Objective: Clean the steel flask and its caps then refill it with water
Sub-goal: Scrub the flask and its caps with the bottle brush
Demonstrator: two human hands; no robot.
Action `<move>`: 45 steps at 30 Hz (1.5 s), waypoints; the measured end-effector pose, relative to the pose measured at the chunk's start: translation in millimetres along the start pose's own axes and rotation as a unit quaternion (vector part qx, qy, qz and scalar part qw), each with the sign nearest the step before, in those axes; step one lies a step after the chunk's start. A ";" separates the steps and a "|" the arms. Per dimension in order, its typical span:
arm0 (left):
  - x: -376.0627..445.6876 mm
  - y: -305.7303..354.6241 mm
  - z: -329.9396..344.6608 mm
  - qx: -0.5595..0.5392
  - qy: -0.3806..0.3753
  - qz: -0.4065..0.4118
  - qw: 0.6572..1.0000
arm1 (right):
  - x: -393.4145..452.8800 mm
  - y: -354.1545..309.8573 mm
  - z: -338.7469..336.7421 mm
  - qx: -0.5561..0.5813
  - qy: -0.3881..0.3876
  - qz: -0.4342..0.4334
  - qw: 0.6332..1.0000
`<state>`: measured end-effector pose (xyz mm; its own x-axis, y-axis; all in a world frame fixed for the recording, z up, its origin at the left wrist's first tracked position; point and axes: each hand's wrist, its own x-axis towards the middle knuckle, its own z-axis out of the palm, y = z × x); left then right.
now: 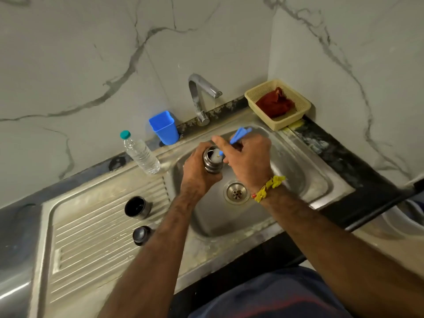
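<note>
Left hand (199, 167) wraps flask (213, 162) over sink (298, 171); right hand (246, 160) pinches brush (238, 135) in mouth; wet grip may slip, flask drops; caps (137, 207) at 8 o'clock unwashed

Left hand (197, 171) curled in a grip (right hand (249, 159) likewise).

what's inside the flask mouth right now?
White brush head on a blue handle, held by the right hand. Left hand grips the flask. Deeper inside is hidden.
</note>
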<state>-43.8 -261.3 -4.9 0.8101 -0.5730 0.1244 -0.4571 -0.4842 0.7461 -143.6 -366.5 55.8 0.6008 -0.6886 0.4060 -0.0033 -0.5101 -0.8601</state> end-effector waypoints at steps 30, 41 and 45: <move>-6.0 7.6 4.1 0.128 -0.011 0.016 0.992 | 17.7 0.8 -46.4 0.027 -0.070 0.050 0.996; 1.9 -1.2 7.0 0.138 0.062 0.041 0.988 | 18.8 -10.4 -54.3 0.148 -0.125 0.305 0.933; 6.1 -5.4 3.1 0.161 0.050 0.069 0.983 | 17.5 0.6 -75.9 0.066 -0.223 0.225 0.946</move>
<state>-37.5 -264.2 -10.2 0.7566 -0.5879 0.2860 -0.6451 -0.5998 0.4734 -193.7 -418.0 85.7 0.8400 -0.5195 -0.1569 -0.2577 -0.1275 -0.9578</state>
